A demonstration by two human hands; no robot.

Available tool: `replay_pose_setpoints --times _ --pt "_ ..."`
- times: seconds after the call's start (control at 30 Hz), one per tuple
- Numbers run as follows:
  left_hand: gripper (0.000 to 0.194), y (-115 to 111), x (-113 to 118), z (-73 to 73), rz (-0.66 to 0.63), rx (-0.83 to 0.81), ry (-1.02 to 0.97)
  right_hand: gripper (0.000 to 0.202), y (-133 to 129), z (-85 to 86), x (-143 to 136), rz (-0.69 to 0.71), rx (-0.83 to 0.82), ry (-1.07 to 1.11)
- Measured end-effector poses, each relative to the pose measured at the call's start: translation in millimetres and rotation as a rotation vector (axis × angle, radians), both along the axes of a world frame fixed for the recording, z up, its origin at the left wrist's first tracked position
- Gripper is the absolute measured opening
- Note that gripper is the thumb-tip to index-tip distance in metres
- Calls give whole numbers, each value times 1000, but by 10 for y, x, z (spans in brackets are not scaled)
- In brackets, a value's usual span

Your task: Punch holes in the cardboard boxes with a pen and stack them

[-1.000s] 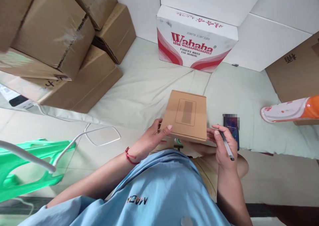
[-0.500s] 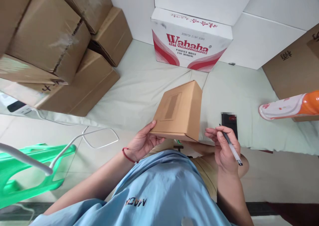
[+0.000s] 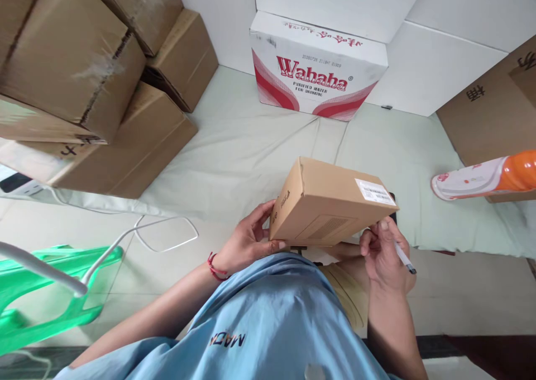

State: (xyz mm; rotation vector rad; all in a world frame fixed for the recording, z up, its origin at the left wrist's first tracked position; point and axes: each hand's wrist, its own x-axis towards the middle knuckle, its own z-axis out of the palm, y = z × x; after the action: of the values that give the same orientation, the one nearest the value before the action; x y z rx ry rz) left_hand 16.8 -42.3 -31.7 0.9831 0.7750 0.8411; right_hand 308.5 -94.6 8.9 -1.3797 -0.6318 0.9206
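Observation:
A brown cardboard box (image 3: 335, 198) is held tilted over the front edge of the covered table, close to my body. My left hand (image 3: 255, 237) grips its left end, thumb low and fingers along the side. A white label (image 3: 374, 191) with barcodes is on the face turned up and away. In my right hand (image 3: 385, 251) is a pen (image 3: 404, 257), its lower end sticking out to the right below the fingers. The right fingertips are at the box's right corner; whether they press on it I cannot tell. A dark phone-like object (image 3: 392, 205) is mostly hidden behind the box.
Large cardboard boxes (image 3: 125, 156) are stacked at the left. A white and red Wahaha carton (image 3: 318, 72) stands at the back. On the right lies an orange-topped bottle (image 3: 481, 177) beside another large carton (image 3: 489, 112). A green plastic stool (image 3: 79, 307) and a white bent rod (image 3: 113, 240) are at lower left.
The cardboard box has been turned, so the labelled face now shows and its right end reaches my right hand. The pen has tilted in my right hand, covering more of it.

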Motion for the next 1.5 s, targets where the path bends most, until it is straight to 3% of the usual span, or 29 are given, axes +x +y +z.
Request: replay_pose_setpoints --times 0.2,0.4,0.5,0.6,0.73,0.87,0.93,1.1,1.17,1.23,1.3,1.4,1.5 --pt "79 -1 -45 3 12 194 187 43 -6 -11 79 27 60 6" --pt "77 108 -72 -11 185 753 574 52 -8 -18 53 31 -89 113" --pt "84 208 -86 -4 252 883 624 49 44 -50 8 44 -97 51" --pt "81 316 -95 -17 191 837 491 43 88 -110 19 34 -67 2" --pt "68 433 -70 -64 55 529 165 44 87 -158 68 65 -98 -7" --pt "35 493 16 -62 215 308 46 40 69 -161 32 149 -137 -8" --pt "36 511 46 -36 296 284 79 39 83 -169 -9 175 -142 -28" --pt "40 604 -53 -46 358 325 145 38 188 -207 -115 247 -59 -62" --pt "51 663 -146 -95 365 347 205 39 228 -206 -160 262 -28 -67" --pt "69 701 -234 -129 395 337 325 36 248 -187 -203 216 -15 -75" --pt "74 681 -287 -109 444 349 492 40 244 -147 -238 144 -2 -61" --pt "55 510 -272 38 459 537 671 62 199 -55 -276 112 -13 -5" --pt "34 261 -159 204 300 832 684 68 136 33 -320 117 -47 26"
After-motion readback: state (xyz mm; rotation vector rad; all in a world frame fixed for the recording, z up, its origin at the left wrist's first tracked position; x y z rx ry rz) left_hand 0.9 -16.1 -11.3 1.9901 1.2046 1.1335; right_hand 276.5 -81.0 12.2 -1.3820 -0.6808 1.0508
